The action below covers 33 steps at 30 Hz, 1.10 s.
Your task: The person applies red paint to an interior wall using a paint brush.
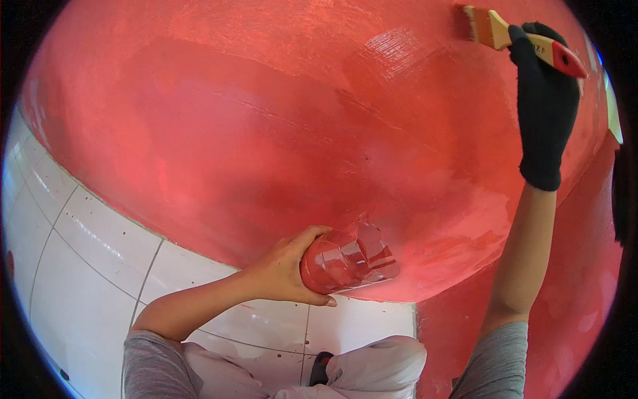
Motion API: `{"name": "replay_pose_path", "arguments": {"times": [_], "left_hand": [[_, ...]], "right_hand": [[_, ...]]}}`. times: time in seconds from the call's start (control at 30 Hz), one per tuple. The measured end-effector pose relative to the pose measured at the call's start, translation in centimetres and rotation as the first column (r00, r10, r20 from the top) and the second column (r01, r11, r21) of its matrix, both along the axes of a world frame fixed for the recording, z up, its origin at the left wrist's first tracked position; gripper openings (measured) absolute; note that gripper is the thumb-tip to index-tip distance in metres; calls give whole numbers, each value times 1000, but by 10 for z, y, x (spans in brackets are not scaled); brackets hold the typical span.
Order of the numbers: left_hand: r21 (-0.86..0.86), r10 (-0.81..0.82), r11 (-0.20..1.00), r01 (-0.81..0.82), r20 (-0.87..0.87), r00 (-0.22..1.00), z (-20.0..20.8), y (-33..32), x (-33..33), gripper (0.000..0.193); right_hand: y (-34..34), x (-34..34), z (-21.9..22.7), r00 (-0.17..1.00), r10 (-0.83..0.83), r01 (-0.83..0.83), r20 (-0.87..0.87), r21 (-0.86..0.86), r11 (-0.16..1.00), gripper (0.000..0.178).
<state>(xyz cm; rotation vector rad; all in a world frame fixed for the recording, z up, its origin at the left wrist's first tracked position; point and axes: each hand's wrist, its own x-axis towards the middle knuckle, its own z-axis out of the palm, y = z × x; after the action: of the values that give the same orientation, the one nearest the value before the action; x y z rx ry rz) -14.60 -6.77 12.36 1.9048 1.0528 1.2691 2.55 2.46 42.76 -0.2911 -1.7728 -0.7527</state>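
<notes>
My right hand [546,106], in a black knit glove, is closed round the handle of a flat paintbrush [493,30] at the upper right. The brush has a pale wooden handle with a red end, and its bristles point left against the red wall [266,146]. Low in the middle, my bare left hand [289,269] grips a clear plastic cup [349,259] smeared with red paint. The cup is tilted, its cut, ragged rim toward the right. How much paint it holds I cannot tell.
White floor tiles [86,246] with small red spots meet the wall's lower edge at the left. Another red wall [518,319] joins at a corner on the right. Wet, glossy streaks show near the brush. My bent legs [379,362] are at the bottom.
</notes>
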Motion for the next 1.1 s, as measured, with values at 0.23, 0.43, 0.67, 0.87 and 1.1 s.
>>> {"name": "replay_pose_path", "arguments": {"times": [0.23, 0.43, 0.67, 0.87, 1.1], "left_hand": [[4, -19, 1000, 19, -40, 999, -2, -3, 9, 100], [-48, -45, 998, 41, -81, 996, -5, -7, 13, 101], [-60, -95, 994, 93, -39, 995, -6, -7, 13, 101], [-39, -101, 994, 99, -49, 994, -7, -9, 14, 100], [-23, -136, 990, 136, -6, 991, -9, -9, 14, 97]], "right_hand": [[7, -26, -104, 799, 70, -23, 598, -87, 996, 16], [3, -11, -32, 987, 161, -151, 0, -331, 931, 10], [10, -7, -57, 981, 160, -151, 109, -89, 985, 15], [1, -13, -82, 943, 315, -247, 105, -412, 877, 14], [9, 21, -22, 962, 89, -83, -259, 34, 996, 12]]}}
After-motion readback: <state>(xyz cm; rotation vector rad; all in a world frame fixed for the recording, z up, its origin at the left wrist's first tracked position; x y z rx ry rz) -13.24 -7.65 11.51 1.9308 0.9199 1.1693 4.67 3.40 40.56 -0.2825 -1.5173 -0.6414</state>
